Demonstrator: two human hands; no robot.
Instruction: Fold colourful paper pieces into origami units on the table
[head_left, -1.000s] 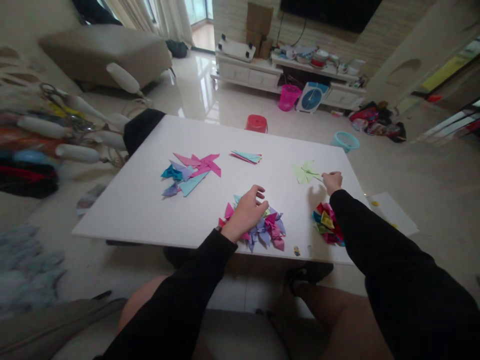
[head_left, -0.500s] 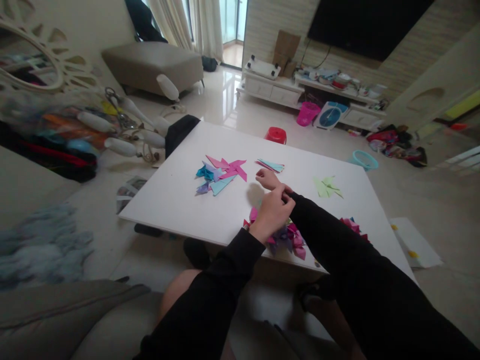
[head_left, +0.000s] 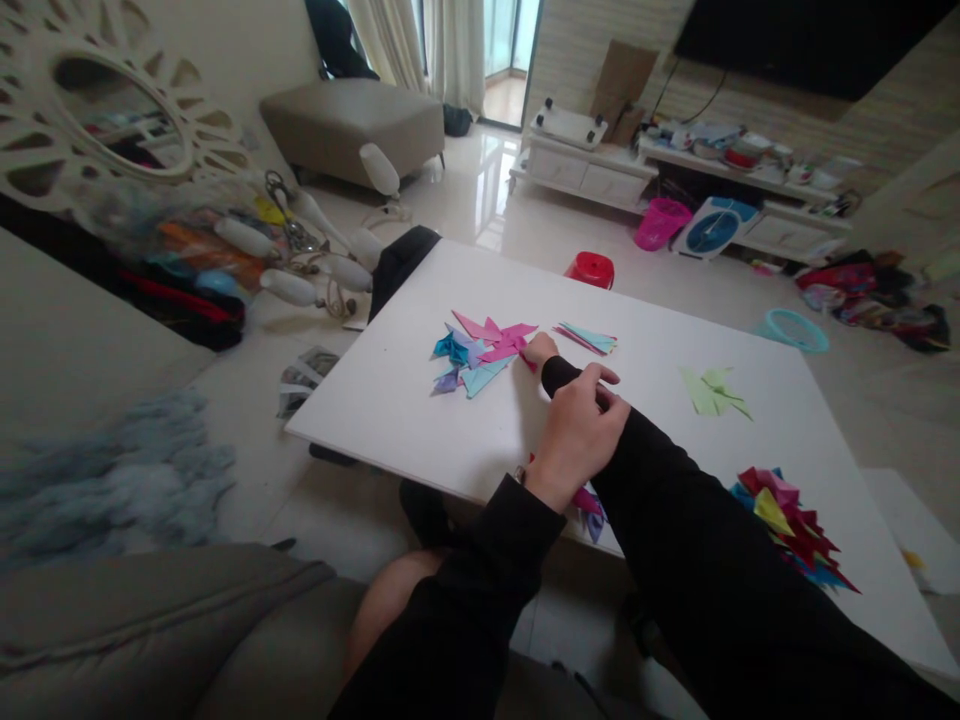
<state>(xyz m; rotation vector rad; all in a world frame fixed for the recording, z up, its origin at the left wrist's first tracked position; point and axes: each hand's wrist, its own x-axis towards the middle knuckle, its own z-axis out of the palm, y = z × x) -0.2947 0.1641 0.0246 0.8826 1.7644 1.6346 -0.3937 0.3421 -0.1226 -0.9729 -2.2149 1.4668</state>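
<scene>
My right hand (head_left: 541,349) reaches across the white table (head_left: 405,410). Its fingers are closed at the right blade of a pink folded-paper pinwheel (head_left: 504,343), which lies over other folded pieces. My left hand (head_left: 583,425) is raised over my right forearm, fingers bent and apart, with nothing seen in it. Next to the pinwheel are a teal paper piece (head_left: 452,348), a purple piece (head_left: 448,381) and a light blue strip (head_left: 486,375). Under my arms, pink and purple folded papers (head_left: 592,510) are partly hidden.
Folded strips (head_left: 587,337) lie beyond my right hand. A pale green pinwheel (head_left: 716,391) and a heap of colourful folded papers (head_left: 795,525) are on the right side. Past the table's far edge stands a red stool (head_left: 591,270); a lamp with white shades (head_left: 289,287) is at left.
My right hand has moved left and forward to the pink pinwheel. My left hand has come off the right wrist, its fingers loosening. The view has turned left.
</scene>
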